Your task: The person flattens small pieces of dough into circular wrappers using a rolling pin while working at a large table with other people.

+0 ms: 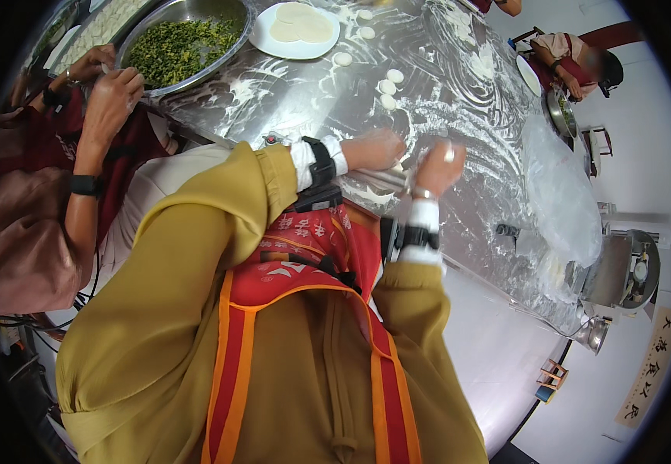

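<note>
My left hand [375,149] is above the floured steel table [289,104], fingers curled and blurred by motion. A pale bit shows beneath its fingertips; what it holds is unclear. Just to its right, my right hand [441,165] is closed, with a small white piece of dough [450,154] showing between its fingers. A blurred, slim, metallic-looking rod [383,178] lies below and between both hands. Beyond them sit several small flattened dough balls [387,87]. Farther back, a white plate [259,38] holds round dough wrappers [301,23].
At left, a co-worker's hands [112,93] pinch something pale beside a steel bowl [247,35] of chopped green-and-yellow filling. Right of my hands are a clear plastic bag [559,191] and a small dark object [507,230]. Another person [573,64] works across the table at upper right.
</note>
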`<state>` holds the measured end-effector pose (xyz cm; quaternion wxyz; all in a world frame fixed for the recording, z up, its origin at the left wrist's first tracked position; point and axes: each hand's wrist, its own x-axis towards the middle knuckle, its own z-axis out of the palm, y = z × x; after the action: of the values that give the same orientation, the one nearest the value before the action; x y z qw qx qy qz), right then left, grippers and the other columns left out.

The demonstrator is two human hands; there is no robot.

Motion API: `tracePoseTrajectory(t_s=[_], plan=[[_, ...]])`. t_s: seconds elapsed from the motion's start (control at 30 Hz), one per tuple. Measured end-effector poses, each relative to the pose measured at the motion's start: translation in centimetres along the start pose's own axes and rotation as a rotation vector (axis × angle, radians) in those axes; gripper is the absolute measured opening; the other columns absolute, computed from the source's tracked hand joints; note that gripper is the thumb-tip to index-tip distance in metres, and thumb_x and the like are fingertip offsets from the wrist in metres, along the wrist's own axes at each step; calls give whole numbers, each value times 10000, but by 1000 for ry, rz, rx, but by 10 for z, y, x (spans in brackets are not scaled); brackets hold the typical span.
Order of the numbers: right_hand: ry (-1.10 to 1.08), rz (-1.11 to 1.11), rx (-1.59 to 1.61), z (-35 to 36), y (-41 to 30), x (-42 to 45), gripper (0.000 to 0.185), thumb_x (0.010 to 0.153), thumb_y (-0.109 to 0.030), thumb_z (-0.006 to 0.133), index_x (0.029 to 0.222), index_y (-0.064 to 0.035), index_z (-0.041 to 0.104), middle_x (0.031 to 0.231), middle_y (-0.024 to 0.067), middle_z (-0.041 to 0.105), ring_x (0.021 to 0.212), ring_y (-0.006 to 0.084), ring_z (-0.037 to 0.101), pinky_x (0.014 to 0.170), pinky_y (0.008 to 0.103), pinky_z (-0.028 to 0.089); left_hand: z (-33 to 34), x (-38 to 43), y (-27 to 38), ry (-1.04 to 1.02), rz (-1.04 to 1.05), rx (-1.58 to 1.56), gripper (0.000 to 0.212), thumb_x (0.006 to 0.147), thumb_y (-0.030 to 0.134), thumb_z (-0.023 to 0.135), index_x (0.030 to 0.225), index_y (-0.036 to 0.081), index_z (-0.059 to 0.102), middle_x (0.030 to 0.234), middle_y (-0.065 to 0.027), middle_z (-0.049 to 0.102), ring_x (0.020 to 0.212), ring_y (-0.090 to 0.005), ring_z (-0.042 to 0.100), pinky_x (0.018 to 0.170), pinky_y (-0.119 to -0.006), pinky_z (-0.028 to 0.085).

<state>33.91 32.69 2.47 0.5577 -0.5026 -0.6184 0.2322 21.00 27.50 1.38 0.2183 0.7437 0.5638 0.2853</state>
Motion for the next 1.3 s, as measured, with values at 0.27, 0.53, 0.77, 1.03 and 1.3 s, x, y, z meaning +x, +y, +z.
tracePoseTrajectory(t_s=[0.27, 0.53, 0.77, 1.03, 1.3], plan=[[17, -84, -97, 0, -2, 0, 109, 788, -99, 485, 714, -27, 450, 590, 76, 496, 512, 152, 471, 463, 311, 375, -8, -11, 9, 24, 56, -48, 122, 764, 145, 524, 779, 38, 580, 754, -175, 600, 740, -350, 584, 654, -411, 444], [-5, 216, 111, -33, -13, -34, 122, 788, -105, 499, 718, -11, 463, 618, 81, 510, 558, 183, 487, 543, 342, 417, -9, -12, -9, -40, 2, 49, 110, 729, 92, 525, 800, 37, 588, 766, -178, 600, 753, -346, 582, 675, -405, 444], [-8, -100, -100, 10, -8, 7, 117, 798, -123, 484, 764, -12, 476, 564, 63, 481, 466, 131, 450, 436, 299, 371, 1, -2, 8, 62, -37, -101, 158, 734, 70, 483, 851, 34, 582, 826, -187, 606, 809, -355, 580, 702, -411, 448], [17, 198, 118, -42, -20, -48, 115, 808, -73, 500, 712, -28, 455, 588, 58, 508, 509, 124, 485, 467, 293, 409, -6, -21, -8, -32, -56, -66, 122, 728, 92, 495, 780, 33, 589, 784, -173, 604, 766, -342, 584, 673, -422, 446], [-10, 62, -75, 6, -8, 3, 123, 782, -124, 525, 732, -23, 477, 599, 92, 522, 543, 165, 493, 509, 347, 408, 1, -3, -2, 72, -36, -24, 90, 751, 104, 515, 771, 37, 572, 742, -184, 597, 722, -344, 584, 647, -419, 438]])
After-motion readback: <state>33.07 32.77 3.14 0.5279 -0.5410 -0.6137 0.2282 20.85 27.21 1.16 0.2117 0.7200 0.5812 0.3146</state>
